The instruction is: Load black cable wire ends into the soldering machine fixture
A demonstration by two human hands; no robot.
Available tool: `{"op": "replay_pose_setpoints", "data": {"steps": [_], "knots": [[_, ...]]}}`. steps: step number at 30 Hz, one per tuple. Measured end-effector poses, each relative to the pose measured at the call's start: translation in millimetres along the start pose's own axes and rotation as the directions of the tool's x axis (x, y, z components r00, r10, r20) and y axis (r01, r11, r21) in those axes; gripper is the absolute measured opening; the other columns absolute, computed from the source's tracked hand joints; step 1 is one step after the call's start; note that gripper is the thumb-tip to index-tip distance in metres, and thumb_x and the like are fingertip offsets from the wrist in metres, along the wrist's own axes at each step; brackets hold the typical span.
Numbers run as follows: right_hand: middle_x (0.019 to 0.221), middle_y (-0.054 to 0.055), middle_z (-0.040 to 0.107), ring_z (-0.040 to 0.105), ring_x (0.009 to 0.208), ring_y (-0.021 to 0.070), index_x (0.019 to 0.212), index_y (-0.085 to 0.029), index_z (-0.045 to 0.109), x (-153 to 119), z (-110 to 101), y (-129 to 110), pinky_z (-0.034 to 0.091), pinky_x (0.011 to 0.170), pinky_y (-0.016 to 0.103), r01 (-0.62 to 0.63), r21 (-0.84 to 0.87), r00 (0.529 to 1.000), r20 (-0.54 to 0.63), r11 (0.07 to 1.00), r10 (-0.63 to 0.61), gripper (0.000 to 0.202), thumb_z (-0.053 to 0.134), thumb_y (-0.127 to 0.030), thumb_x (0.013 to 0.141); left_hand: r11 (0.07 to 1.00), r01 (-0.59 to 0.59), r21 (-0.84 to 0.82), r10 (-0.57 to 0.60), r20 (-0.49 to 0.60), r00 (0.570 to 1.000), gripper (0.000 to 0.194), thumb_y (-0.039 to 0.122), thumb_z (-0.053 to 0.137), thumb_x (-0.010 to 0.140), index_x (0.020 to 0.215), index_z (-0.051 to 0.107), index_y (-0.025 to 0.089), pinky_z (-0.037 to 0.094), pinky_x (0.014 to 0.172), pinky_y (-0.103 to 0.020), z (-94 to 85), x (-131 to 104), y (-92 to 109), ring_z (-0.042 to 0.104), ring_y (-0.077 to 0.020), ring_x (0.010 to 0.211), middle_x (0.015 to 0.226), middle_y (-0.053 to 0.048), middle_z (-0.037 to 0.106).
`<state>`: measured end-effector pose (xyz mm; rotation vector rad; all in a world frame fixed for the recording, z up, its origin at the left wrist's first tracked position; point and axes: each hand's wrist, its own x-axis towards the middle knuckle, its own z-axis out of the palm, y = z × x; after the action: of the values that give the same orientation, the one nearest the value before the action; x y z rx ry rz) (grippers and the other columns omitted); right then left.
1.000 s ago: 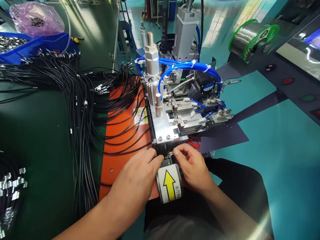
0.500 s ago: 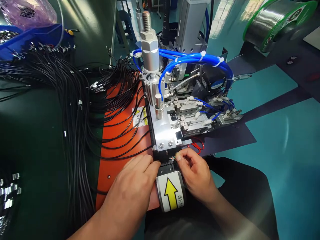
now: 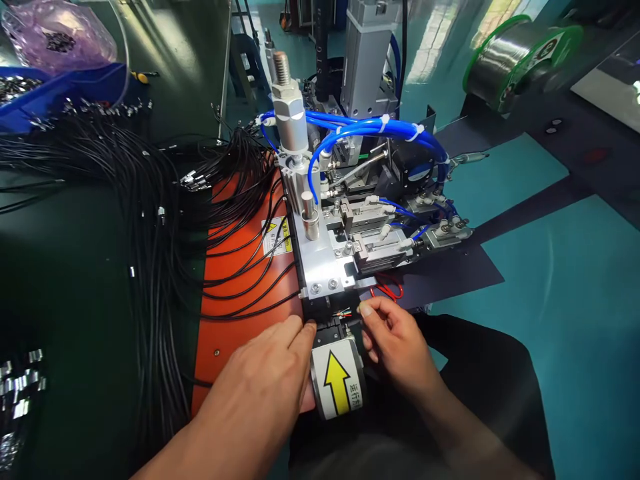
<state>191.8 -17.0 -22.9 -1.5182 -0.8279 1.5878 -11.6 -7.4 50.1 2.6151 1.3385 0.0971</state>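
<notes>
My left hand is closed at the left side of a black fixture, its fingertips pressed down there. A black cable runs in under this hand and seems to be in its grip, though the fingers hide the hold. Thin coloured wire ends, red, green and white among them, stick out on the fixture's right side. Just right of them is my right hand, thumb and forefinger pinched together and apart from the wires. Whatever may be between those fingertips is hidden.
Above the fixture stands a machine with a metal plate, cylinders and blue air hoses. A roller with a yellow arrow is below. Black cables lie across the orange board. A solder spool stands at upper right.
My right hand has let go of the coloured wire ends and drawn slightly right, so they now show. My left hand keeps its place at the fixture. The view has shifted a little.
</notes>
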Motion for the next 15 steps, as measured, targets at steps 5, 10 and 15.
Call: {"op": "replay_pose_setpoints", "data": {"steps": [5, 10, 15], "knots": [[0.053, -0.006, 0.046, 0.039, 0.044, 0.0083, 0.084, -0.021, 0.056, -23, -19, 4, 0.031, 0.041, 0.019, -0.054, -0.056, 0.998, -0.022, 0.997, 0.053, 0.034, 0.058, -0.054, 0.089, 0.999, 0.019, 0.025, -0.025, 0.257, 0.966, 0.049, 0.013, 0.056, 0.083, 0.132, 0.054, 0.010, 0.054, 0.057, -0.029, -11.9, 0, 4, 0.073, -0.0226, 0.075, 0.098, -0.010, 0.074], [0.058, -0.005, 0.047, 0.041, 0.049, 0.0096, 0.082, -0.021, 0.056, -45, -21, 5, 0.034, 0.044, 0.020, -0.008, -0.159, 1.000, 0.022, 0.987, 0.012, 0.031, 0.057, -0.051, 0.091, 0.993, 0.047, 0.108, -0.089, 0.429, 0.899, 0.057, 0.011, 0.053, 0.085, 0.141, 0.045, 0.008, 0.043, 0.045, -0.028, -26.9, 4, 13, 0.072, -0.0236, 0.061, 0.084, -0.008, 0.076], [0.059, -0.005, 0.047, 0.043, 0.051, 0.0100, 0.083, -0.021, 0.056, -57, -19, 2, 0.035, 0.046, 0.021, 0.078, -0.207, 0.996, 0.064, 0.975, -0.066, 0.029, 0.056, -0.048, 0.093, 0.998, 0.031, 0.063, -0.052, 0.372, 0.927, 0.060, 0.010, 0.052, 0.083, 0.143, 0.041, 0.010, 0.041, 0.046, -0.025, -28.6, 3, 11, 0.071, -0.0210, 0.061, 0.085, -0.009, 0.075]]}}
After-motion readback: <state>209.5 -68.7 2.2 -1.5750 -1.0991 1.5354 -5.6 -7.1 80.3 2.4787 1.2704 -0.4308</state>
